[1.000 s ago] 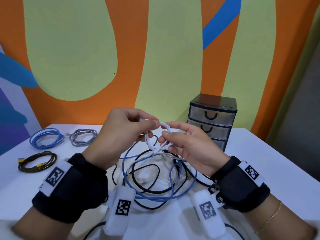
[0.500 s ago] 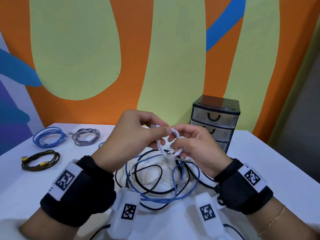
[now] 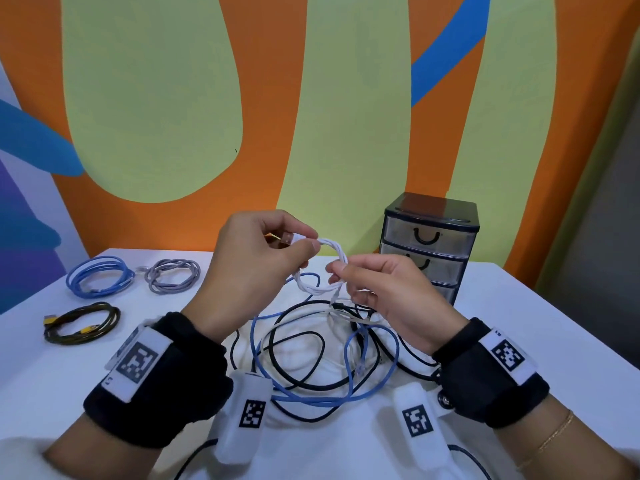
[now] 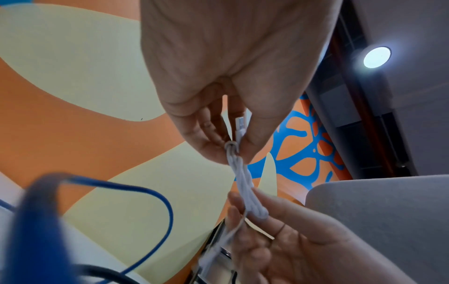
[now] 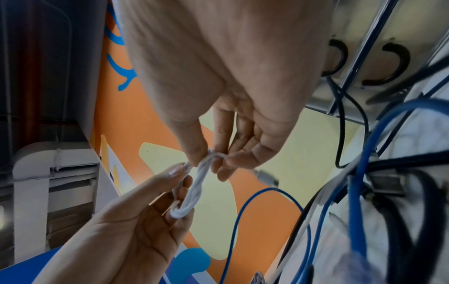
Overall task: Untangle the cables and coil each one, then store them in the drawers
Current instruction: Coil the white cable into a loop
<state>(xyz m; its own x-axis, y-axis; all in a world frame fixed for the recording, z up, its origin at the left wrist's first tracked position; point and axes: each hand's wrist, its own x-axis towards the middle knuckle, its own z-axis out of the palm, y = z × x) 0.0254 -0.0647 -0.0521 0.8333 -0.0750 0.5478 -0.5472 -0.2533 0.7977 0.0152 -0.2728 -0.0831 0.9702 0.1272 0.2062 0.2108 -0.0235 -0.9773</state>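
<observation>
Left hand: raised above the table, white cable pinched at the coil's top.
Right hand: coil's other side pinched.
Coil: small, twisted, smooth ring.

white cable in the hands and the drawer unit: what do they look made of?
White cable: looks braided or twisted, matte, going by the rope-like ridges; could be fabric sheath. Drawer unit: likely plastic, with a glossy dark frame, translucent drawer fronts and black handles.
</observation>
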